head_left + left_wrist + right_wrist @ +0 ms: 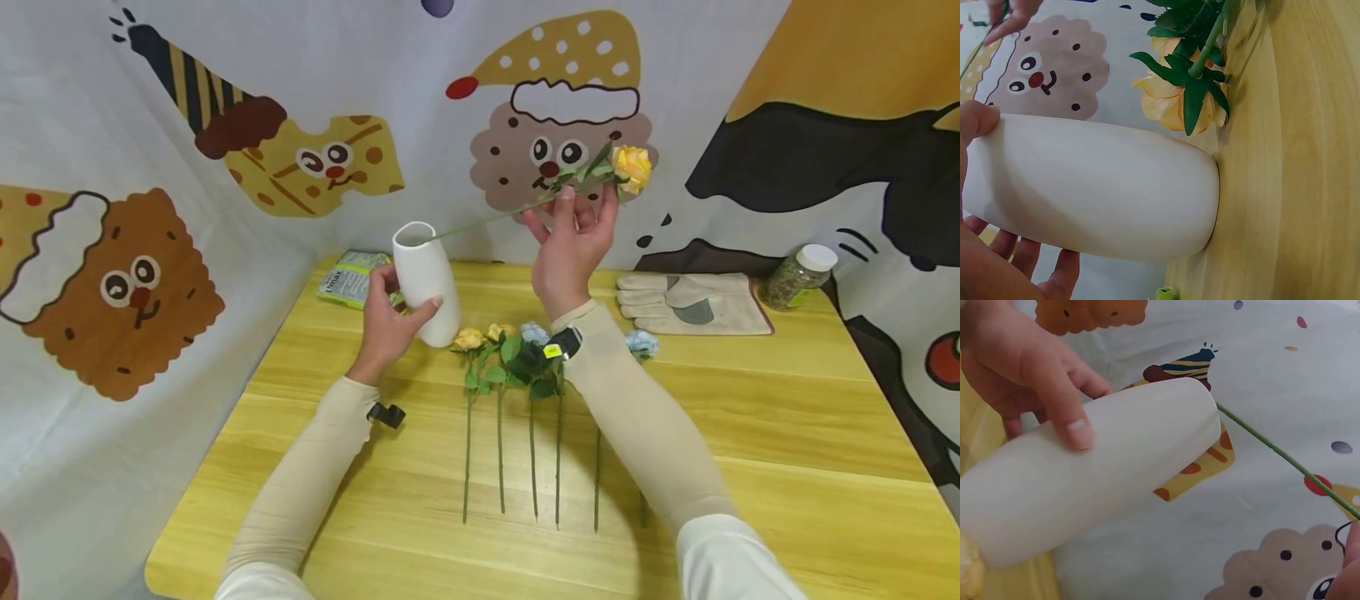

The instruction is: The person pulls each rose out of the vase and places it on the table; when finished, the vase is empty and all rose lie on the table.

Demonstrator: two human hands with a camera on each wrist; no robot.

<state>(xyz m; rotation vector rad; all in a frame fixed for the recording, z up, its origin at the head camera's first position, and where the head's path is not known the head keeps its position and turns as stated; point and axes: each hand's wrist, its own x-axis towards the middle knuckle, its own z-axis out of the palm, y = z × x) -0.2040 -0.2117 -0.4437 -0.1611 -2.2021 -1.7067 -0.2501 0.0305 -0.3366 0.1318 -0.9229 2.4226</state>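
My left hand (390, 321) grips a white vase (429, 287), thumb on the near side and fingers round the far side. The vase leans slightly, its base at the wooden table in the left wrist view. My right hand (573, 250) pinches a long-stemmed yellow rose (632, 169) just below its bloom and leaves. Its thin green stem (1279, 452) slants down to the left, and the lower end is at the vase's mouth, with the tip hidden. Yellow roses (469, 339) and blue flowers (534, 333) lie in a row beside the vase, stems toward me.
On the wooden table (360, 508), a green packet (348, 279) lies behind my left hand. Pale work gloves (705, 304) and a white-lidded jar (798, 279) stand at the back right. A cartoon-printed cloth (435, 108) hangs behind the table. My right forearm covers part of the flower row.
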